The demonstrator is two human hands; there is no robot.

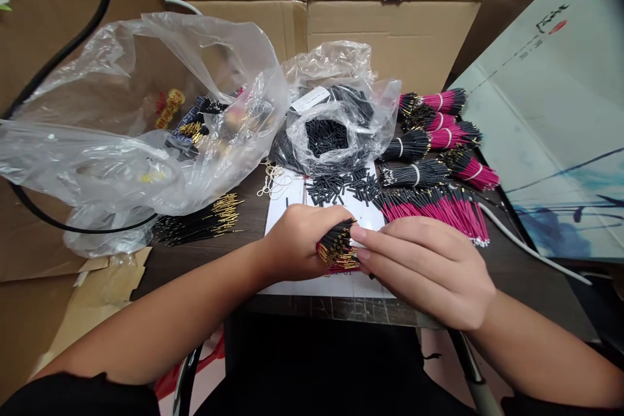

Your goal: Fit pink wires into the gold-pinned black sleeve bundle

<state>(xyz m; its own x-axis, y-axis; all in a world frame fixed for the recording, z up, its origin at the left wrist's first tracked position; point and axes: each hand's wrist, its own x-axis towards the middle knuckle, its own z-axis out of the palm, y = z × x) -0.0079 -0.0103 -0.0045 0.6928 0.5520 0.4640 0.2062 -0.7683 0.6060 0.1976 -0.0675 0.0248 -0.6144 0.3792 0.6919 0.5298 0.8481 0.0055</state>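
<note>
My left hand (298, 242) is closed around a bundle of short pink wires with black sleeves and gold tips (336, 247), held over a white sheet of paper (312, 286). My right hand (419, 266) reaches in from the right, its fingertips pressed together against the bundle's end. Loose black sleeve pieces (341, 186) lie on the paper just beyond the hands. A row of loose pink wires (433, 207) lies to the right of them.
An open plastic bag of black sleeve pieces (331, 133) sits behind the paper. A big clear bag (136, 117) fills the left. Banded pink-and-black wire bundles (439, 136) lie at the right. Black gold-tipped wires (205, 221) lie left. Cardboard boxes (341, 19) stand behind.
</note>
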